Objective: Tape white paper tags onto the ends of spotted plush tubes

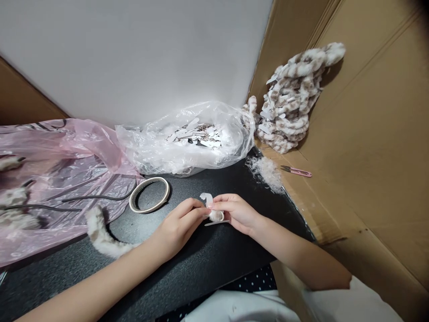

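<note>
Over the black table, my left hand [181, 221] and my right hand [237, 213] meet with fingertips almost touching. Between them shows the rounded end of a furry strip [217, 216], white with brown, pinched by my left fingers. A piece of whitish tape [207, 198] sticks up from the pinched thumb and forefinger of my right hand. Below the fur, a thin white flat tag [214, 223] juts from under my right fingers. A longer furry tail [102, 235] runs beneath my left forearm; whether it joins the held end is hidden.
A roll of tape [149, 195] lies left of my hands, beside dark cords [100, 197] and a pink plastic bag [83, 156]. Behind is a clear bag [150, 152] of white tags. Furry tails [295, 98] pile on cardboard at right, near fluff [268, 172] and pink thread snips [300, 171].
</note>
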`<state>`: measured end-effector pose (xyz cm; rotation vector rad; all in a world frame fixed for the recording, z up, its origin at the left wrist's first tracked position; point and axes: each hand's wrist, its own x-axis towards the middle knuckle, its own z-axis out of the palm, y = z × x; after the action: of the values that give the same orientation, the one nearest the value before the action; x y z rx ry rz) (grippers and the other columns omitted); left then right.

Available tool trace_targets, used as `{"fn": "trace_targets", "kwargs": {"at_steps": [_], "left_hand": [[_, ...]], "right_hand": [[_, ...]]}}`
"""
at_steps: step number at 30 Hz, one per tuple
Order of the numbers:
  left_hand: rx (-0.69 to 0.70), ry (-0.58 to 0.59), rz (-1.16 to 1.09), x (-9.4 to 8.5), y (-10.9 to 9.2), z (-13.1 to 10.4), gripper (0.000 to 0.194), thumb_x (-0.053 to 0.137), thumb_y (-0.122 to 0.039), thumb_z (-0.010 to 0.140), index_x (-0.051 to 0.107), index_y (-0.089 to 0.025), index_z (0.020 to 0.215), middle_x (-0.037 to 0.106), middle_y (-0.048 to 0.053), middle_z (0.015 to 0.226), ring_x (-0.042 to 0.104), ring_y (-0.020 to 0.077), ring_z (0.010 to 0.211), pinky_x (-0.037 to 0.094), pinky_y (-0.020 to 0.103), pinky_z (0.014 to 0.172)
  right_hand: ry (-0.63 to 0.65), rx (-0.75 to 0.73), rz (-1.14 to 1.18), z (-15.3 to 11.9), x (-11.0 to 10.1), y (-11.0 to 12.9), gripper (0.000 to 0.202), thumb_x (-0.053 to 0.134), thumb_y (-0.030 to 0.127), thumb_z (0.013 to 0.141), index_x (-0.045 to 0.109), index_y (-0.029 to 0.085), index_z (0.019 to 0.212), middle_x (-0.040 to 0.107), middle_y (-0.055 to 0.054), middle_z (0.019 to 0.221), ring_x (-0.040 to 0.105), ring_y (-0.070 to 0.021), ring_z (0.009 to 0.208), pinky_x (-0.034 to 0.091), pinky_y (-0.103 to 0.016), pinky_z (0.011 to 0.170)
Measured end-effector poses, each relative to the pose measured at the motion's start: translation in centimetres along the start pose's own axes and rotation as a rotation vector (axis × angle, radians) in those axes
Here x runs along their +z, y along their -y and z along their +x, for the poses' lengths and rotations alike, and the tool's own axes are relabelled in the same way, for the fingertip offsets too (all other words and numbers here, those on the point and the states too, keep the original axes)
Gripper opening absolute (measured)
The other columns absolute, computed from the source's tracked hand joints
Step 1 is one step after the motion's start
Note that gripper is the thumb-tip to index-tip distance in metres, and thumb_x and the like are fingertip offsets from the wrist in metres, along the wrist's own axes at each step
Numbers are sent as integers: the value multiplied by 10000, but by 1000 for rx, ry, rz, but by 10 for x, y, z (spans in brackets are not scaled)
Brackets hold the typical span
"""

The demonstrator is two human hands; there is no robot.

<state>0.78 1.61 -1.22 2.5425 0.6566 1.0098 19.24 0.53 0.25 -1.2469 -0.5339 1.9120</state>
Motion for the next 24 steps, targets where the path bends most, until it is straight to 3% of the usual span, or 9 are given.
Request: {"fn": "trace_targets", "kwargs": {"at_steps": [4, 11, 16, 24], "left_hand": [[-63, -16, -109, 2, -3, 4, 155, 518, -98, 922, 636, -174, 988, 608, 34, 865, 616, 116, 764, 518, 190, 664], [-173, -56, -122, 2, -4, 5, 101, 581, -147, 897, 678, -167, 879, 604, 49, 891, 613, 116, 746, 502, 190, 627], [-214, -21, -168, -1, -2, 5, 137, 565, -203, 916, 691, -169, 873, 679, 70, 933, 670, 138, 788, 540, 216, 686], [-216, -29, -297, -3, -2, 7, 110, 609, -184, 889, 697, -160, 828, 717, 54, 793, 667, 126, 675, 516, 195, 608]], "right_hand": [[1, -47, -9, 1, -1, -3, 311, 882, 272, 418, 652, 137, 577, 587, 46, 494, 494, -66, 461, 355, -222, 496], [-58, -257, -70, -1, 3, -8, 278, 863, 311, 464, 671, 135, 561, 601, 25, 539, 492, -71, 517, 354, -222, 524], [-60, -327, -80, 0, 4, -12, 269, 859, 334, 483, 684, 150, 572, 607, 18, 551, 496, -82, 517, 373, -227, 524], [-27, -408, -119, 0, 5, -15, 267, 842, 361, 509, 667, 165, 561, 590, 17, 564, 487, -93, 538, 374, -232, 520]]}}
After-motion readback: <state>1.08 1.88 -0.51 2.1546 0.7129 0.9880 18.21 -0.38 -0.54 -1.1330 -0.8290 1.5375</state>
